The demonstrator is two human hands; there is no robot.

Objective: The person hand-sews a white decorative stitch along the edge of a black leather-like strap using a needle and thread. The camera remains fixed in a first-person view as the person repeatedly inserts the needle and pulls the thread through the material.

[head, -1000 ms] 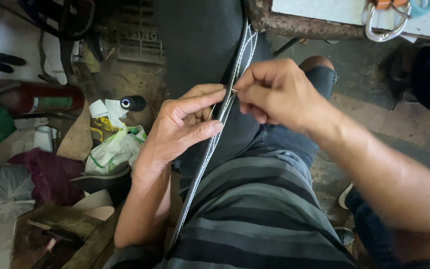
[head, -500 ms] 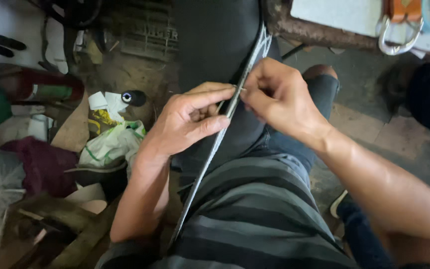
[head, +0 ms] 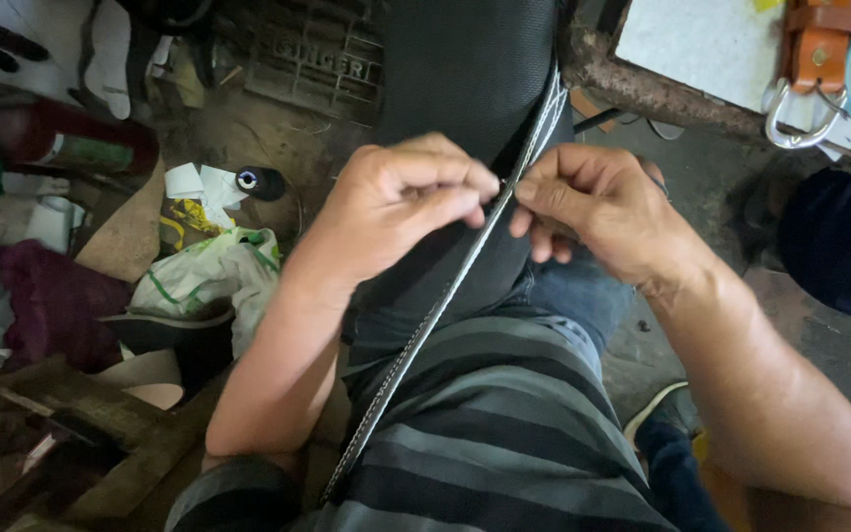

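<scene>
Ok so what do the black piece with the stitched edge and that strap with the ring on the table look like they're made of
The black piece looks like textured synthetic leather or coated fabric: matte, finely grained, with pale stitch rows along its edge, pinched by both hands. The strap looks like tan leather, smooth with a slight sheen; its ring looks like polished metal, bright and reflective.

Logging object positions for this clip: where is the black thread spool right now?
In the head view, the black thread spool lies on the floor at upper left, beside white paper scraps and left of the left hand.
</scene>
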